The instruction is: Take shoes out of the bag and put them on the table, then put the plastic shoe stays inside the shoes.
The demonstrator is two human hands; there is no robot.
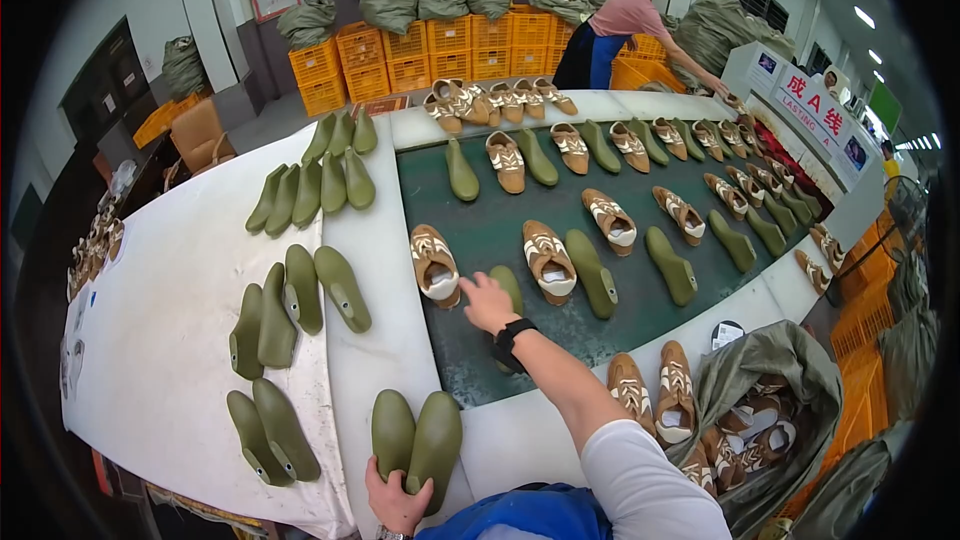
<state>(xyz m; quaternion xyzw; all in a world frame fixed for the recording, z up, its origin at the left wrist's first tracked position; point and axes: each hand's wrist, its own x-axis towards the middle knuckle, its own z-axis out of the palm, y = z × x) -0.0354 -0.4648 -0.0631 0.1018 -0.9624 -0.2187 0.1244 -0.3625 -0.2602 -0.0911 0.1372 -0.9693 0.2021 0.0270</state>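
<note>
Plainly smooth, olive-green pair of lasts (437, 440), rounded ends up-frame, lower centre, on white worktop (385, 355). Left hand (398, 500) curled at near ends; whether gripping, cannot tell. Right hand (490, 304), mid-frame, fingers loosely spread beside brown, white-striped shoe (432, 252) on dark-green belt (455, 355).

Foot-shaped, hard-surfaced shoe lasts (439, 445): plain olive green throughout. Low-cut lace-up sneakers (427, 243): tan-brown, crossed by white stripes, with whitish heel patches (linings also read pale). Flat conveyor belt (480, 230): dark green, greyish mottling toward its near end. Broad flat-topped desk (180, 290): white, faintly stained. Rectangular plastic crates (408, 40): orange-yellow, lattice-patterned. Creased fabric sack (800, 352): grey-green.
</note>
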